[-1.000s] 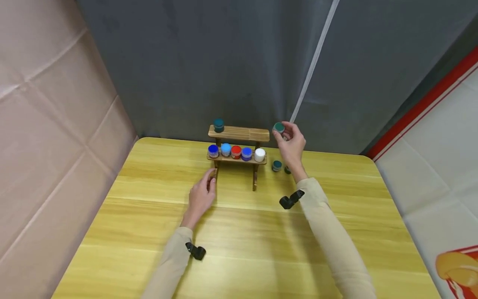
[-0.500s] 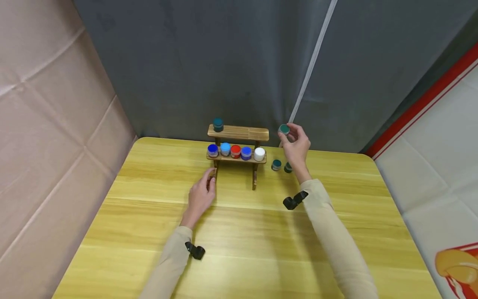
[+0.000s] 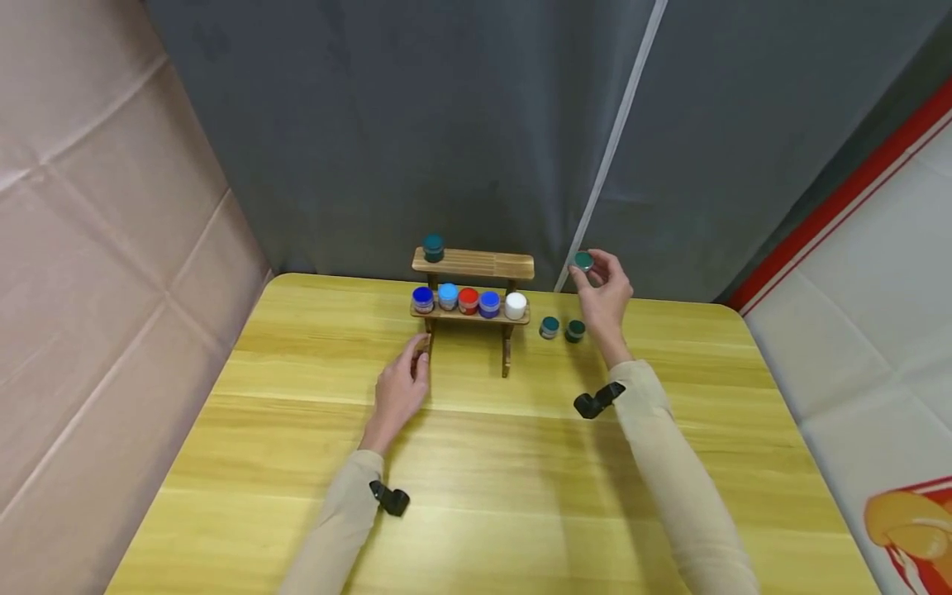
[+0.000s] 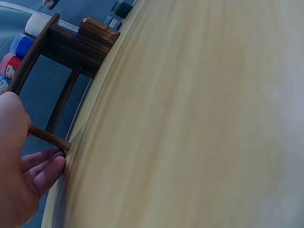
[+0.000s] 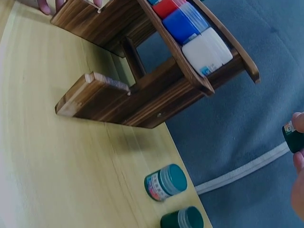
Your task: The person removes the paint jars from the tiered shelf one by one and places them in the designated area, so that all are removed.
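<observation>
A small two-tier wooden rack (image 3: 476,264) stands at the back of the table. Its lower tier bears a row of small paint jars: dark blue (image 3: 423,299), light blue (image 3: 448,297), red (image 3: 468,300), blue (image 3: 489,303) and white (image 3: 516,306). One teal paint jar (image 3: 434,247) sits at the left of the top tier. My left hand (image 3: 397,395) holds the rack's left leg (image 4: 50,137) between thumb and fingers. My right hand (image 3: 606,302) pinches a dark green paint jar (image 3: 583,262) in the air, right of the rack.
Two more paint jars, a teal one (image 3: 549,327) and a dark green one (image 3: 575,330), stand on the table (image 3: 476,463) right of the rack. A grey curtain (image 3: 416,124) hangs behind the table's back edge, and cloth-like walls rise at both sides.
My right hand has moved right and slightly down with the green paint jar, away from the rack's top tier. My left hand has stayed at the rack's leg.
</observation>
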The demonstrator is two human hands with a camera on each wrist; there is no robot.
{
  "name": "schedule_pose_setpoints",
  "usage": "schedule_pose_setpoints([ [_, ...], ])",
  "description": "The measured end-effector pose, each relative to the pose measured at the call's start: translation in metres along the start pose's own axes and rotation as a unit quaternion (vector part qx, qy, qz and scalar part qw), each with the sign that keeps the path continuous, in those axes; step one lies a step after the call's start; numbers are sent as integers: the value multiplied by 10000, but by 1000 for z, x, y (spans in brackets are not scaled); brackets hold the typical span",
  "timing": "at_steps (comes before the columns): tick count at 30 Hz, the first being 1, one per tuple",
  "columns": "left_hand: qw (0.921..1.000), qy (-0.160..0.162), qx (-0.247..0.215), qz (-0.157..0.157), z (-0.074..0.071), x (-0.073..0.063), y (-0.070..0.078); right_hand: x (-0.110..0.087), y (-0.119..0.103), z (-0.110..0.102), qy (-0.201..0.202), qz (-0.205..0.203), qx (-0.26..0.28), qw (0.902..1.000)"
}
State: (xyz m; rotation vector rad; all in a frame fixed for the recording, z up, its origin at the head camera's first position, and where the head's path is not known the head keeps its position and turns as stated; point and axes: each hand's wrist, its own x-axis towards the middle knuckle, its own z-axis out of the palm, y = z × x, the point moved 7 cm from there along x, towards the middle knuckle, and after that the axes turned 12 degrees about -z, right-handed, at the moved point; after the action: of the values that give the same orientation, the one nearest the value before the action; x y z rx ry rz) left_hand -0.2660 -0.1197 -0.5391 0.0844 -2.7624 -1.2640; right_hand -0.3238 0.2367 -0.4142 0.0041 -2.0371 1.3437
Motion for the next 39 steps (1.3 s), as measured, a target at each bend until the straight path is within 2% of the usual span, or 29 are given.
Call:
schedule_pose_setpoints([
  [8, 9999, 76, -28, 62, -3, 1, 3, -2, 11, -14, 155, 200, 30, 9997],
  [17, 9999, -17, -63, -95, -2, -3, -4, -12, 31, -25, 89, 531, -27, 9985],
  [21, 10000, 11, -59, -60, -1, -3, -5, -17, 37, -30, 142, 573, -73, 9982],
  [32, 10000, 37, -58, 10, -1, -1, 0, -28, 47, -41, 202, 790, -250, 9964],
  [39, 10000, 27, -63, -8, -1, -1, 1, -35, 63, -48, 231, 970, -170, 9949],
])
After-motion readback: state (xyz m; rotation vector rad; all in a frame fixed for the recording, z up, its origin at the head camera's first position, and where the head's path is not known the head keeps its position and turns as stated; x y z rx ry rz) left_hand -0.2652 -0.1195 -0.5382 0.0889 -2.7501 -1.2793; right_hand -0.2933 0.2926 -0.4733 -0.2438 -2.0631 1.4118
